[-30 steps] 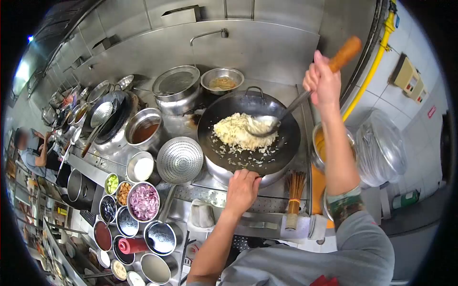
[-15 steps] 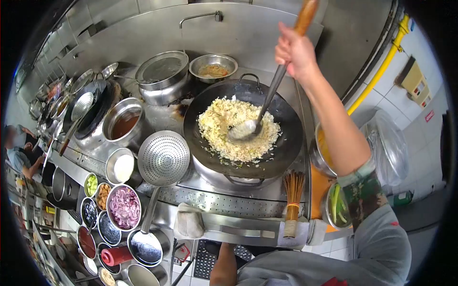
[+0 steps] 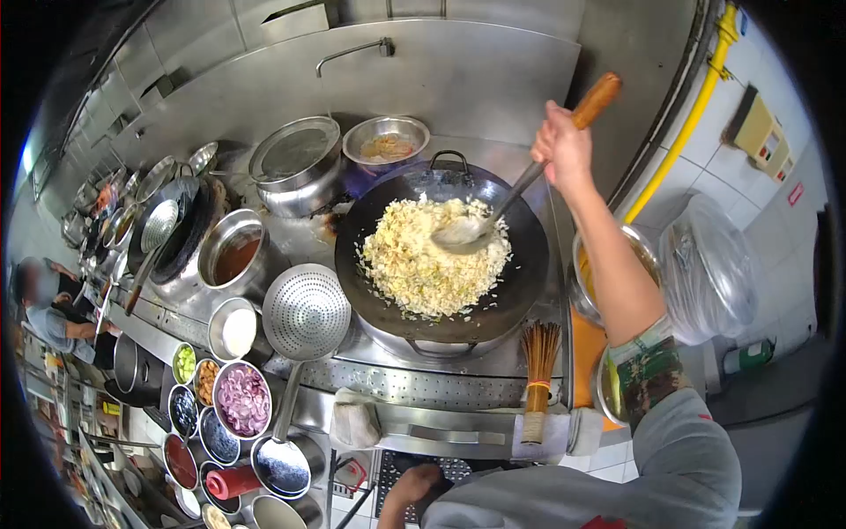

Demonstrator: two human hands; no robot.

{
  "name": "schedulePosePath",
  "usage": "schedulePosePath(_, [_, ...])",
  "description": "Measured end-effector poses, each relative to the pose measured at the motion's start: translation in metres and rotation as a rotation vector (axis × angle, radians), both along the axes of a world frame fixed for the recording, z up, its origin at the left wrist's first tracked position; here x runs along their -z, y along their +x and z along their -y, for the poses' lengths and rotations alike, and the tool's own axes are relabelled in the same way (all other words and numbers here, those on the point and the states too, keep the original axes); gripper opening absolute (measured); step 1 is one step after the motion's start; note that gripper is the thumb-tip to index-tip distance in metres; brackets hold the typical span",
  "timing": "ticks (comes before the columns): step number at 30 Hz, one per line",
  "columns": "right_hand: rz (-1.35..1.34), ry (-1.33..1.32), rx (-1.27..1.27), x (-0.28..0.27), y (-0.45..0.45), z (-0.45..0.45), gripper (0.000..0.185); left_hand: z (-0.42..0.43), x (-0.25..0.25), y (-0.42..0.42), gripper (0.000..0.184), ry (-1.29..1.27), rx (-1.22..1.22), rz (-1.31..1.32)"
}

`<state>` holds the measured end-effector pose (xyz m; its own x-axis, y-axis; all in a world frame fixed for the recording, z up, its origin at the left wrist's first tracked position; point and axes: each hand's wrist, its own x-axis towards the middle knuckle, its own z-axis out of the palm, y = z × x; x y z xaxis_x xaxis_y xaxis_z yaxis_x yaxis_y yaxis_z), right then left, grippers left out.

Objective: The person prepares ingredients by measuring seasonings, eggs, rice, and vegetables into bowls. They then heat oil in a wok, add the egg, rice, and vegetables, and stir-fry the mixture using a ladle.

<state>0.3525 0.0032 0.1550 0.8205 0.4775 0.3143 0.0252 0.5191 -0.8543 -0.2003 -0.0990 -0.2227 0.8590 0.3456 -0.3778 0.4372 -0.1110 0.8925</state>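
My right hand (image 3: 562, 150) is closed around the metal shaft of a wok ladle (image 3: 522, 187), just below its wooden grip. The ladle's bowl rests tilted in the fried rice (image 3: 432, 264), which has bits of egg and green in it. That rice is heaped in the middle of a large black wok (image 3: 524, 295) on the burner. Low by my body, below the counter's front edge, hangs my left hand (image 3: 416, 483); its fingers are mostly hidden, and nothing shows in it.
A perforated strainer (image 3: 306, 310) lies left of the wok, over a pot. Bowls of sliced red onion (image 3: 244, 401) and other ingredients crowd the lower left. A bamboo brush (image 3: 538, 379) stands at the front edge. Stacked plastic lids (image 3: 709, 269) are at right. Another person (image 3: 57, 317) works far left.
My right hand has come down and slightly right with the ladle, whose handle now leans lower. The rice has shifted within the wok. My left hand has come further into view.
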Motion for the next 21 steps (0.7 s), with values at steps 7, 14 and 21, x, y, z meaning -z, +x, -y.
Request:
schedulePosePath(7, [-0.201,-0.150,-0.067,-0.045,-0.011,0.000,0.041,-0.098,-0.245,0.192,0.035,0.989,-0.146,0.265])
schedulePosePath(14, [0.005,-0.284,0.027,-0.051,-0.074,-0.001,0.034,-0.064,-0.278,0.179,0.023,0.808,-0.241,0.484])
schedulePosePath(21, [0.056,0.007,0.049,-0.068,-0.104,0.040,0.030,-0.041,-0.228,0.098,0.020,0.859,-0.088,0.623])
